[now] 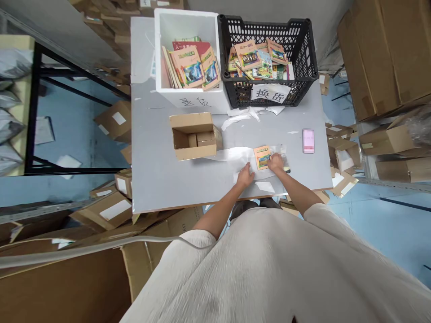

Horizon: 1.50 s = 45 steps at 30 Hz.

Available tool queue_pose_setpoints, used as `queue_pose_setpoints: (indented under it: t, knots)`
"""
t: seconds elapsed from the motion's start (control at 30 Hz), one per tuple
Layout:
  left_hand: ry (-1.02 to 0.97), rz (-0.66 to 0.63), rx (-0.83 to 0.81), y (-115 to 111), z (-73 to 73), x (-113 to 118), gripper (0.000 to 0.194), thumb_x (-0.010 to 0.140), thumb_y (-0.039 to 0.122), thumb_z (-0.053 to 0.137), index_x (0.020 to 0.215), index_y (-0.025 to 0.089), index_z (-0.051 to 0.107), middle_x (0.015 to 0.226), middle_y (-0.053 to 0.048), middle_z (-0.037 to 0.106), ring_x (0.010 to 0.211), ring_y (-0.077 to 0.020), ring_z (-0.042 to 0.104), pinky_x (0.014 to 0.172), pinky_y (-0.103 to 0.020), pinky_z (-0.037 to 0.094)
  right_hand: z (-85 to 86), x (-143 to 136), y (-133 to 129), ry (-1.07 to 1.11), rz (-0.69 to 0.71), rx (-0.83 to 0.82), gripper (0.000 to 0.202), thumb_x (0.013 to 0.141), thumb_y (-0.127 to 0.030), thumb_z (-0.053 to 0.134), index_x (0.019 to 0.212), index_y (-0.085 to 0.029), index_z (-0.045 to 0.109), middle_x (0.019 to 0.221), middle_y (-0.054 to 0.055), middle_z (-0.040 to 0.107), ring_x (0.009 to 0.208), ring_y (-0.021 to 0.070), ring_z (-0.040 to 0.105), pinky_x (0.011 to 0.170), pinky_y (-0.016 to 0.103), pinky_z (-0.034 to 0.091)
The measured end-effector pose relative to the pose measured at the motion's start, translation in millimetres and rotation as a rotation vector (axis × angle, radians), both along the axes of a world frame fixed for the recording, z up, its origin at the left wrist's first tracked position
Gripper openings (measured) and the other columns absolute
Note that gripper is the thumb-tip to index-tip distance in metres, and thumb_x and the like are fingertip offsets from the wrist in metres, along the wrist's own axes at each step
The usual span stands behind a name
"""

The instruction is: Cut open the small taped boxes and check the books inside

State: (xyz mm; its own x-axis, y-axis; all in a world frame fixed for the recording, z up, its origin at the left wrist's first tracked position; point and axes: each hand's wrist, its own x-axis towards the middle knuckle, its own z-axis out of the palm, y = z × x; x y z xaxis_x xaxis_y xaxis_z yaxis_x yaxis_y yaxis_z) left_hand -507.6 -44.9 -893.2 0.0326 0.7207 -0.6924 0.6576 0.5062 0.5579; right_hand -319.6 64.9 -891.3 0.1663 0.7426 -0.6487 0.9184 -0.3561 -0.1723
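Note:
A small orange booklet [261,157] with a colourful cover picture lies on a thin white sheet [240,158] near the table's front edge. My right hand [276,162] grips the booklet at its right edge, with the fingers curled over it. Just left of the booklet, my left hand [245,176] rests on the sheet, its thumb and forefinger apart and nothing plainly held. Beneath my right hand, clear plastic and a small dark item [287,170] show in part. A white paper slip [264,186] lies between my forearms.
An open cardboard box [215,146] stands left of the sheet. Behind it are a white foam box [188,96] and a black crate [305,83], both holding books. A phone [308,141] lies at right on the grey table [161,179]. Cartons crowd the floor.

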Motion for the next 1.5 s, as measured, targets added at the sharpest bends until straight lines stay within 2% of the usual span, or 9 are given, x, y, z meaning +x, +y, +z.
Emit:
queue_pose_setpoints:
  t: [0.1,0.23,0.57,0.7,0.8,0.93,1.07,1.27,1.5]
  knots:
    - [-0.010,0.040,-0.013,5.1,-0.8,1.3,0.077,0.103,0.025,0.066,0.176,0.020,0.039,0.168,-0.017,0.063,0.155,-0.0343,0.062,0.126,-0.046,0.053,-1.6,-5.2,0.3,0.096,-0.006,-0.032,0.013,0.099,-0.023,0.069,0.112,-0.022,0.068,0.125,0.012,0.079,0.119,0.0276,0.073,0.103,0.035,0.054]
    - [0.000,0.063,-0.013,8.0,1.2,0.8,0.081,0.103,0.025,0.069,0.177,0.028,0.035,0.169,-0.012,0.063,0.154,-0.0321,0.062,0.126,-0.047,0.054,-4.1,-15.5,-1.6,0.150,-0.030,-0.039,0.006,0.098,-0.024,0.070,0.102,-0.026,0.066,0.111,0.006,0.082,0.109,0.0250,0.076,0.096,0.032,0.058]
    - [0.042,0.103,0.021,3.3,2.4,-6.5,0.110,0.095,0.029,0.080,0.182,0.022,0.014,0.164,-0.018,0.064,0.152,-0.0362,0.060,0.124,-0.048,0.052,-6.9,-43.3,-4.5,0.268,-0.202,-0.123,0.009,0.100,-0.029,0.067,0.108,-0.026,0.064,0.113,0.006,0.083,0.109,0.0239,0.078,0.097,0.032,0.061]
    - [0.067,0.084,0.002,3.4,2.8,-4.9,0.113,0.096,0.034,0.079,0.183,0.023,0.010,0.160,-0.018,0.066,0.150,-0.0376,0.061,0.121,-0.049,0.051,-7.4,-53.9,-4.7,0.303,-0.260,-0.146,0.019,0.096,-0.034,0.075,0.111,-0.024,0.068,0.119,0.008,0.084,0.112,0.0257,0.080,0.097,0.033,0.062]
    - [0.102,0.051,0.006,5.3,5.5,0.5,0.115,0.095,0.038,0.081,0.183,0.023,0.009,0.163,-0.019,0.064,0.150,-0.0393,0.059,0.121,-0.049,0.049,-7.1,-56.9,-2.7,0.377,-0.337,-0.184,0.018,0.091,-0.030,0.081,0.105,-0.023,0.072,0.119,0.009,0.086,0.111,0.0254,0.082,0.098,0.034,0.063]
    - [0.140,0.012,0.021,7.9,8.5,7.8,0.106,0.097,0.025,0.072,0.184,0.021,0.011,0.161,-0.020,0.064,0.149,-0.0385,0.059,0.123,-0.049,0.046,-6.5,-56.9,-3.3,0.521,-0.478,-0.240,0.016,0.085,-0.024,0.082,0.099,-0.022,0.075,0.111,0.006,0.087,0.103,0.0223,0.083,0.097,0.034,0.066]
    - [0.092,0.042,0.005,9.4,6.5,9.0,0.101,0.098,0.013,0.063,0.185,0.021,0.011,0.157,-0.018,0.066,0.139,-0.0348,0.067,0.117,-0.043,0.051,-5.4,-54.3,-5.9,0.582,-0.557,-0.240,0.020,0.083,-0.019,0.081,0.099,-0.022,0.070,0.108,0.006,0.085,0.097,0.0216,0.083,0.090,0.033,0.068]
    - [0.122,0.117,-0.057,13.1,1.0,-8.5,0.083,0.103,0.010,0.058,0.180,0.022,0.029,0.152,-0.015,0.071,0.135,-0.0310,0.070,0.113,-0.039,0.054,-4.4,-31.0,5.5,0.466,-0.535,-0.056,0.033,0.084,-0.018,0.079,0.104,-0.027,0.054,0.102,0.001,0.078,0.093,0.0208,0.080,0.085,0.034,0.067]
    - [0.205,0.073,0.018,11.5,2.4,-46.3,0.074,0.092,0.002,0.059,0.163,0.021,0.054,0.150,-0.017,0.070,0.141,-0.0347,0.066,0.122,-0.047,0.053,-2.0,14.4,29.2,0.281,-0.401,0.124,0.026,0.094,-0.020,0.065,0.116,-0.028,0.054,0.114,0.004,0.074,0.106,0.0211,0.074,0.101,0.036,0.061]
